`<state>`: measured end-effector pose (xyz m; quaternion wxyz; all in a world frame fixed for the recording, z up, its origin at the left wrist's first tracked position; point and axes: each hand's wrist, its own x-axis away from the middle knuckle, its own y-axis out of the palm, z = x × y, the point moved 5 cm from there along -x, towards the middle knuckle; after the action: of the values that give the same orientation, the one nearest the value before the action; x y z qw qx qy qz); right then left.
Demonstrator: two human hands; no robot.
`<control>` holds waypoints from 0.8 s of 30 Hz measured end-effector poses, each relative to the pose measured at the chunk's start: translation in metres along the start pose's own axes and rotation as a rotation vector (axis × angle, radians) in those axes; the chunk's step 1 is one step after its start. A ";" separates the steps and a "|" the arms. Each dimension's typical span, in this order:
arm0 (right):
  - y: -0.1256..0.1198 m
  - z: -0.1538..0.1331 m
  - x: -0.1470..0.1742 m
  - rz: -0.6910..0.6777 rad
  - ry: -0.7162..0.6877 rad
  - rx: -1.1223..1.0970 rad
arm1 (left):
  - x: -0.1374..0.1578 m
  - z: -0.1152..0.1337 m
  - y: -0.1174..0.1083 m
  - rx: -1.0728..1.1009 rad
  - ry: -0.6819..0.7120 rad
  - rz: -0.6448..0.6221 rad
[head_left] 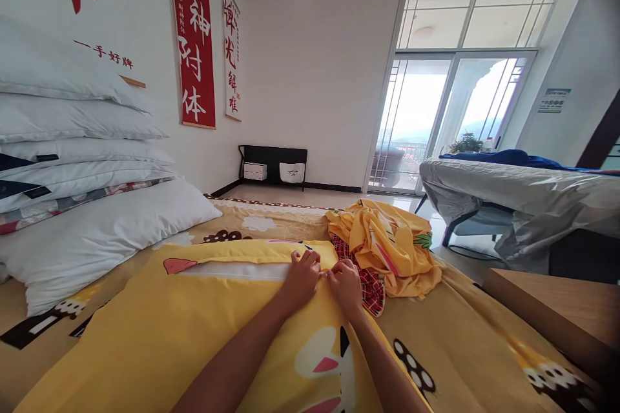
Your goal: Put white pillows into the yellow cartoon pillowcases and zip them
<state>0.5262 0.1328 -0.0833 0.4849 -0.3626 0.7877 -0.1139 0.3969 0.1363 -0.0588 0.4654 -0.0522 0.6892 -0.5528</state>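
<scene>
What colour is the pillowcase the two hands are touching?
The pillowcase is yellow with some pink printed shapes; head view.

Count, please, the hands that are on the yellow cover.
2. The left hand is near the right end of the yellow cover's opening; the right hand is just beside it, nearer the corner. I see no other hands.

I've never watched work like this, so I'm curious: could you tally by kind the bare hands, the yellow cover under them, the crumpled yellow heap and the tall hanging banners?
Bare hands: 2 (left hand, right hand)
Yellow cover: 1
Crumpled yellow heap: 1
Hanging banners: 2 (red banner, white banner)
Total: 6
</scene>
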 end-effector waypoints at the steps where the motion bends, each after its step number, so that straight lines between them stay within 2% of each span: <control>1: 0.001 0.002 0.000 0.003 0.021 -0.012 | 0.000 0.000 0.000 -0.007 0.008 0.002; 10: -0.001 0.016 -0.002 -0.005 0.122 -0.113 | 0.002 -0.002 0.004 -0.023 0.014 0.034; 16: -0.011 0.019 -0.006 -0.049 0.080 -0.203 | -0.005 -0.002 -0.002 0.079 -0.057 0.029; 21: -0.017 0.012 -0.011 -0.051 0.019 -0.222 | -0.030 0.013 -0.002 -0.075 0.012 -0.085; 24: -0.019 0.008 -0.015 -0.069 -0.041 -0.241 | -0.040 0.017 0.004 -0.084 0.055 -0.121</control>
<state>0.5454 0.1311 -0.0669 0.4495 -0.4475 0.7726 -0.0278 0.4332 0.1492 -0.0375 0.4094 -0.0980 0.7200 -0.5517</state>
